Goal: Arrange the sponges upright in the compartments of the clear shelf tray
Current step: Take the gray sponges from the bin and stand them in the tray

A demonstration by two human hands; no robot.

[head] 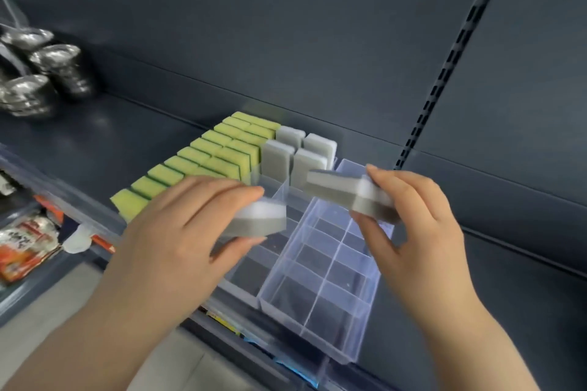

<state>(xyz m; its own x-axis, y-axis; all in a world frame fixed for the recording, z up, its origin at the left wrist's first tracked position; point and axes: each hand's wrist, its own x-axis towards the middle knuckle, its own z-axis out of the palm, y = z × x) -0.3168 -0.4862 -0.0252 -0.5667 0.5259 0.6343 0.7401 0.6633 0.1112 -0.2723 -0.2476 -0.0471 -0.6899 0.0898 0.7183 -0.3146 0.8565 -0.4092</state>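
Note:
A clear shelf tray with several compartments sits on the dark shelf. Several yellow-green sponges stand upright in its left rows. Several grey-and-white sponges stand upright at the back. My left hand pinches a grey-and-white sponge lying flat above the tray's middle. My right hand grips grey-and-white sponges, at least two stacked, tilted above the right-hand compartments.
Shiny metal scourers lie at the far left of the shelf. Packaged goods hang on the level below at left. A slotted upright rail runs up the back panel on the right.

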